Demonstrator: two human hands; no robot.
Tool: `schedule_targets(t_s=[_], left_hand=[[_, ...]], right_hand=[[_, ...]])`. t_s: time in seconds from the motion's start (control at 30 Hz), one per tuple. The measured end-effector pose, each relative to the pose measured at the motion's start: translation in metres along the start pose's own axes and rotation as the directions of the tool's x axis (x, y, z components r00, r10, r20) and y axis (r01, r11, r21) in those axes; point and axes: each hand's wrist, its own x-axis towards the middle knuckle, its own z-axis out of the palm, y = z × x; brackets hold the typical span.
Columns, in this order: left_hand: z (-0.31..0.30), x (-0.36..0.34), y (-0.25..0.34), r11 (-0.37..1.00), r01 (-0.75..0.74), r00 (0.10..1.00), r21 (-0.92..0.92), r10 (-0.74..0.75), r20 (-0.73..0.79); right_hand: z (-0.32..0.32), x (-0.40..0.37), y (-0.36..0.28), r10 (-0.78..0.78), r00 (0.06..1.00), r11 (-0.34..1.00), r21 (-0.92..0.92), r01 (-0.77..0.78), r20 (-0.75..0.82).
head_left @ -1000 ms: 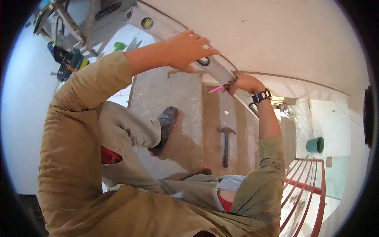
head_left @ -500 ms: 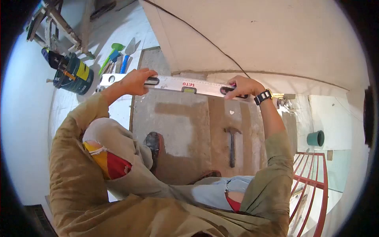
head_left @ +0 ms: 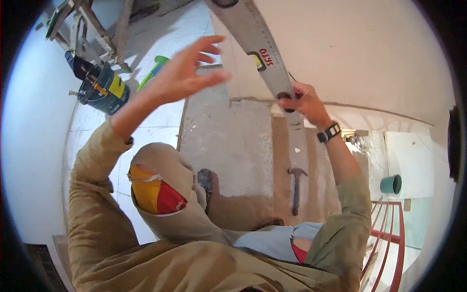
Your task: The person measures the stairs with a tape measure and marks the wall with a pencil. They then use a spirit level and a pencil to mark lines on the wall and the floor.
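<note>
A long silver spirit level (head_left: 262,46) marked SATO slants upright before the pale wall, its upper end beyond the top of the view. My right hand (head_left: 305,103) grips it near its lower end, fingers at the oval hole, a watch on the wrist. To the left of the level, my left hand (head_left: 187,73) is off it, in the air with fingers spread and nothing held. Below the level, a claw hammer (head_left: 296,192) lies on the grey and brown floor slab (head_left: 228,141).
A dark bucket (head_left: 104,92) with tools stands at the left below a wooden trestle (head_left: 92,29). A green-handled tool (head_left: 154,70) lies on the tiles. At the right are a small green bucket (head_left: 390,184) and a red metal frame (head_left: 400,238). My knees and shoes are below.
My left hand has let go of the level. The level has swung from nearly horizontal to steeply slanted, its left end raised, with my right hand still on it.
</note>
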Motion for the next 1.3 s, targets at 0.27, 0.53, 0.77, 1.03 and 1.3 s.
schedule_targets(t_s=[0.27,0.53,0.77,1.03,1.3], left_hand=[[0.030,0.013,0.008,0.911,-0.083,0.996,-0.403,0.074,-0.040],[-0.008,-0.106,-0.109,0.928,0.203,0.979,0.311,-0.188,-0.078],[0.052,-0.243,-0.278,0.802,0.392,0.863,0.450,-0.490,0.122],[0.061,-0.264,-0.422,0.772,0.484,0.774,0.413,-0.598,0.209],[0.066,-0.243,-0.481,0.782,0.421,0.826,0.459,-0.540,0.162]], right_hand=[[0.096,-0.004,-0.009,-0.326,0.941,0.901,-0.270,0.339,0.093],[-0.094,-0.084,0.145,0.428,0.868,0.733,-0.466,-0.495,-0.249],[-0.227,-0.224,0.157,0.654,0.441,0.500,-0.087,-0.862,-0.615],[-0.225,-0.330,0.123,0.662,0.164,0.226,-0.013,-0.974,-0.732],[-0.189,-0.313,0.097,0.718,0.233,0.158,-0.172,-0.972,-0.656]])
